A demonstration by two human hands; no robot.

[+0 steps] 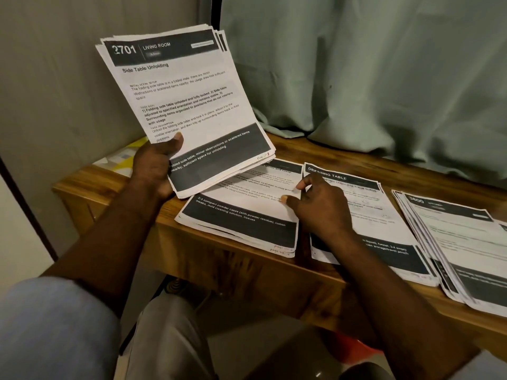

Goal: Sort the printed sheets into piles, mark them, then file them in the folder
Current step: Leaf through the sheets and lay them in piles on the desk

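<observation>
Three piles lie on the table (219, 259). Left hand (153, 165) clamps a raised stack (189, 105), thumb in front, fingers behind. Right hand (321, 207) rests on the middle pile (384, 215), thumb and forefinger apart, tips touching the left pile (241, 215); the right pile (461, 242) lies past its little-finger side.

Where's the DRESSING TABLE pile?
Head view: DRESSING TABLE pile sits centre-right on the table, between the powder-case pile and far-right pile, under the right hand.
</observation>
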